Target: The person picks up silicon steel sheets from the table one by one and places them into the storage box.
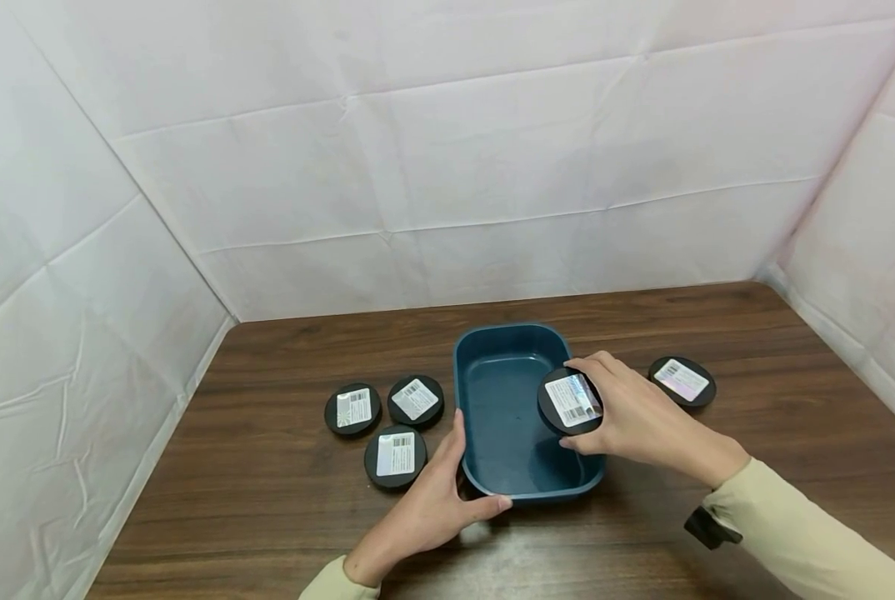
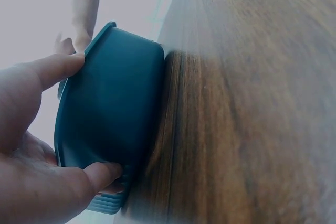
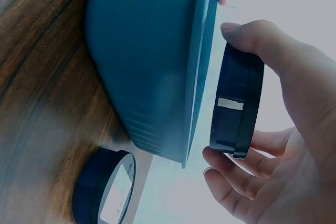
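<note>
Round black tins, five, each with a white label (image 1: 354, 408) on its upper face. Three lie grouped to the left of the bin: the far-left tin (image 1: 344, 423), the far-right tin of the group (image 1: 408, 413) and the near tin (image 1: 387, 472), set just beside one another. One, the outlying tin (image 1: 697, 393), rests to the right, near the right forearm. The fifth, the held tin (image 1: 560, 408), is off the table, above the right part of the bin's opening; from the right wrist it shows a pale strip (image 3: 230, 104) on its side and stands apart from the rim.

Bin, one: blue bin (image 1: 496, 408), rounded rectangle, upright on the table. Its inner floor shows in part; some is hidden behind the held tin. Tins' contents: cannot be seen.

Hands, two. The right hand (image 1: 631, 417) pinches the held tin edgewise between thumb and fingers. The left hand (image 1: 434, 504) grips the bin's near-left corner, thumb and fingers spread to either side of it.

Sleeves, pale, two (image 1: 807, 517). Table, one, dark wood-grained (image 1: 245, 442). White sheeting (image 1: 492, 167) behind and at both sides.
</note>
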Tool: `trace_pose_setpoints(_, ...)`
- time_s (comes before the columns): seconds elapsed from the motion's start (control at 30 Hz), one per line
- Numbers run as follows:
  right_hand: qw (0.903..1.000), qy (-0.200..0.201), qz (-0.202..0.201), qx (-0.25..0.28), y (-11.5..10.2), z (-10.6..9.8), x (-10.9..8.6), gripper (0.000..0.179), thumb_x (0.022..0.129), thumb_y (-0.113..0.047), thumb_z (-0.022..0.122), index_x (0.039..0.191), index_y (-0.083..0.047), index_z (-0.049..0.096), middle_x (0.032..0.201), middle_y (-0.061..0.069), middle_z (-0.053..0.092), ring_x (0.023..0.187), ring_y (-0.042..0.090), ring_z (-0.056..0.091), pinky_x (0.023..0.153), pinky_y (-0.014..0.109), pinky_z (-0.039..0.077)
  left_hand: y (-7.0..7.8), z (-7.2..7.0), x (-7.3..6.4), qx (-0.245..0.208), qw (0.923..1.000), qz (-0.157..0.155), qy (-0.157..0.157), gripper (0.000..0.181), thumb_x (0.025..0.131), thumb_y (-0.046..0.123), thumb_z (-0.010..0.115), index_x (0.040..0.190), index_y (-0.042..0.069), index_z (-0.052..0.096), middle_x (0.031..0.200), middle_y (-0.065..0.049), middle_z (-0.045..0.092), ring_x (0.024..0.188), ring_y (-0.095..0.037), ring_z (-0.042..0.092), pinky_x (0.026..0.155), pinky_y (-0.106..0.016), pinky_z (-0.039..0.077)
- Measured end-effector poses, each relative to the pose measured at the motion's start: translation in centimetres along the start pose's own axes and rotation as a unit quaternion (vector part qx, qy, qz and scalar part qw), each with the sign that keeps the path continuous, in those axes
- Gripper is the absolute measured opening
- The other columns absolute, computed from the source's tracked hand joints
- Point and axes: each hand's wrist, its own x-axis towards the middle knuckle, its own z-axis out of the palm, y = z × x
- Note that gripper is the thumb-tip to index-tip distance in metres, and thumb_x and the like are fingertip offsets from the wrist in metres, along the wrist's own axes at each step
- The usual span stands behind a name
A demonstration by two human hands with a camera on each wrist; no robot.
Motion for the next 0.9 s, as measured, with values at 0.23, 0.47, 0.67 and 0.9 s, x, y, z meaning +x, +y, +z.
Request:
trace_pose_setpoints(0.23, 0.9998, -0.016, 0.004, 0.013, -0.2, -0.4, 0.9, 0.090, 0.069, -0.041, 0.090, 0.140, -0.002, 0.050, 0.124, 0.013, 0.056, 0.105, 0.026, 0.057, 0.087, 0.047, 0.054, -0.1, 0.0, 0.0, 0.005, 1.0000, 0.002, 0.004, 0.117, 0.086, 0.046, 0.077, 0.162, 0.010, -0.004, 0.168, -0.019, 0.009, 0.153, -0.032, 0.021, 0.119, -0.056, 0.029)
trace_pose_setpoints(0.47, 0.9996, -0.025, 0.005, 0.012, -0.1, -0.3, 1.5, 0.090, 0.072, -0.036, 0.089, 0.142, 0.001, 0.047, 0.130, 0.018, 0.052, 0.110, 0.030, 0.054, 0.092, 0.052, 0.054, -0.1, 0.1, 0.0, 0.003, 1.0000, 0.003, 0.003, 0.115, 0.087, 0.044, 0.077, 0.162, 0.010, -0.004, 0.168, -0.019, 0.009, 0.152, -0.032, 0.022, 0.118, -0.055, 0.030)
trace_pose_setpoints(0.67, 0.9992, -0.031, 0.006, 0.026, -0.1, -0.2, 1.9, 0.091, 0.072, -0.035, 0.090, 0.142, 0.002, 0.045, 0.125, 0.018, 0.052, 0.107, 0.028, 0.054, 0.089, 0.050, 0.055, -0.2, 0.1, 0.0, -0.001, 1.0000, 0.003, 0.000, 0.114, 0.088, 0.043, 0.076, 0.162, 0.011, -0.004, 0.168, -0.019, 0.008, 0.153, -0.032, 0.022, 0.118, -0.055, 0.030)
trace_pose_setpoints(0.9, 0.9987, -0.037, 0.002, 0.034, -0.1, 0.0, 2.2, 0.091, 0.072, -0.035, 0.089, 0.143, 0.002, 0.044, 0.124, 0.018, 0.052, 0.104, 0.028, 0.056, 0.086, 0.048, 0.056, -0.2, 0.0, 0.0, -0.001, 1.0000, 0.002, 0.002, 0.114, 0.087, 0.042, 0.077, 0.162, 0.011, -0.004, 0.168, -0.018, 0.008, 0.153, -0.032, 0.022, 0.119, -0.055, 0.029)
